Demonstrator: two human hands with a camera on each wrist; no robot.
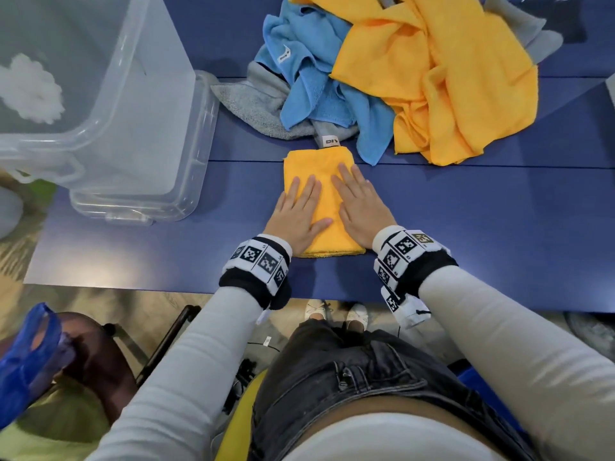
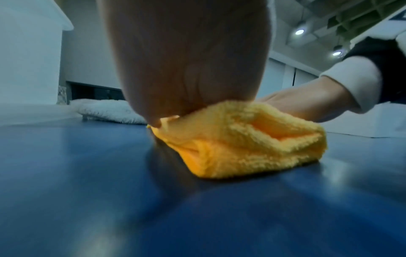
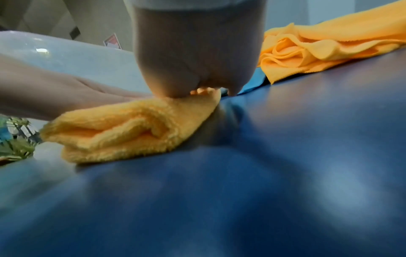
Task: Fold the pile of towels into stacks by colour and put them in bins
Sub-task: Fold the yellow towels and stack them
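A folded yellow towel (image 1: 327, 197) lies on the blue table (image 1: 466, 227) in front of me. My left hand (image 1: 301, 211) presses flat on its left half, fingers straight. My right hand (image 1: 361, 201) lies flat on its right half. From the left wrist view the folded yellow towel (image 2: 252, 139) shows its layered near edge under the palm of my left hand (image 2: 186, 60), with my right hand (image 2: 307, 102) behind it. The right wrist view shows the folded yellow towel (image 3: 131, 130) under the heel of my right hand (image 3: 193, 60). Behind it lies the unfolded pile: yellow towel (image 1: 432, 78), blue towel (image 1: 316, 88), grey towel (image 1: 256, 108).
A clear plastic bin (image 1: 100, 111) stands at the left of the table, with something white (image 1: 30, 91) inside. A blue bag (image 1: 30, 361) hangs on a chair at the lower left. The table's near edge runs just behind my wrists.
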